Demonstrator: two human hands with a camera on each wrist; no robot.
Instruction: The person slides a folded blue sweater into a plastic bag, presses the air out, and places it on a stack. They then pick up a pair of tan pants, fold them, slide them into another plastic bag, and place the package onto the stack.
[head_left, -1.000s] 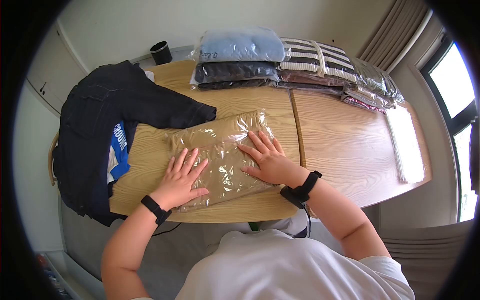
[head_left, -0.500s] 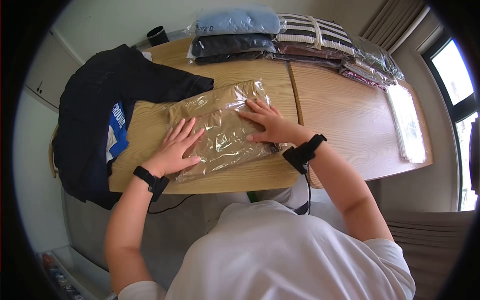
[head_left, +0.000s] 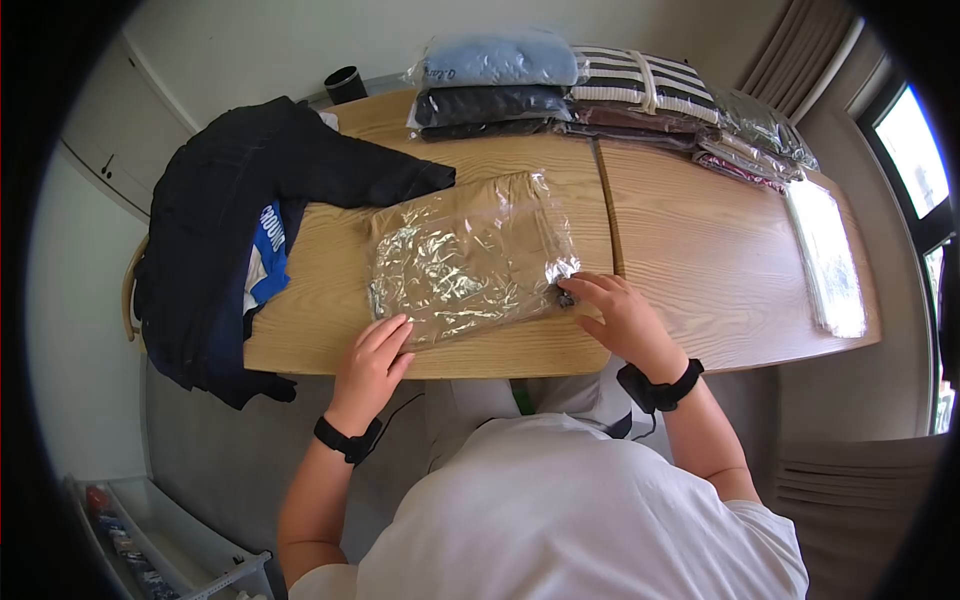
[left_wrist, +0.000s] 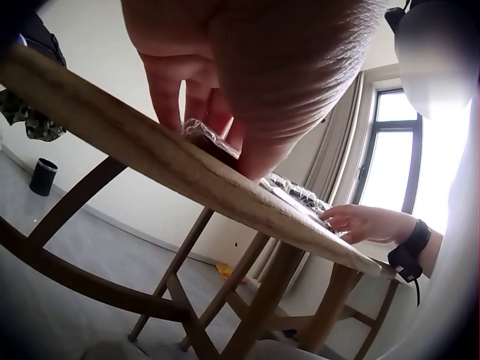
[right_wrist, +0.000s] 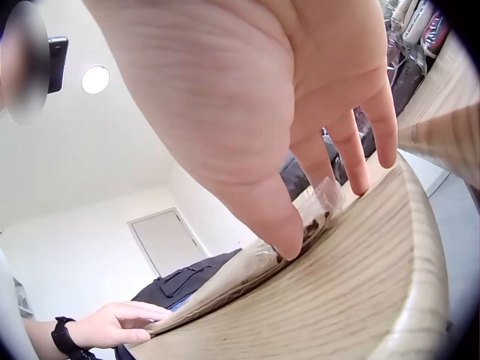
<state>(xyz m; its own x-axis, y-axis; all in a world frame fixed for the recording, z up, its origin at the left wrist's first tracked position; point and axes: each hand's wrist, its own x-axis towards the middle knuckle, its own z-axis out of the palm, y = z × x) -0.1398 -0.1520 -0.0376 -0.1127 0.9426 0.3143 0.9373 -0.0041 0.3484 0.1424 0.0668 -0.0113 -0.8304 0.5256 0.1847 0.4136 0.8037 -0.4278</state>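
Both hands have slid off the top of the clear plastic bag holding a folded tan garment (head_left: pixel 468 262) and now sit at its near edge. Since a second ago the bag lies flatter and further from the table's front.

Left hand (head_left: pixel 372 362) rests at the bag's near left corner, fingers straight and close together, fingertips touching the plastic edge; the left wrist view shows those fingertips pressing the film down onto the wood. Right hand (head_left: pixel 622 313) lies at the near right corner, fingers loosely spread, thumb and forefinger meeting on the corner of the bag, where a small dark bit shows; whether they truly pinch it I cannot tell.

That bag lies in the middle of the light wooden oval table (head_left: pixel 700 250). A dark navy jacket (head_left: pixel 230 210) is draped over the table's left end. Along the far edge stand stacks of bagged folded clothes (head_left: pixel 590 95), and a pile of empty clear bags (head_left: pixel 825 255) lies at the right.
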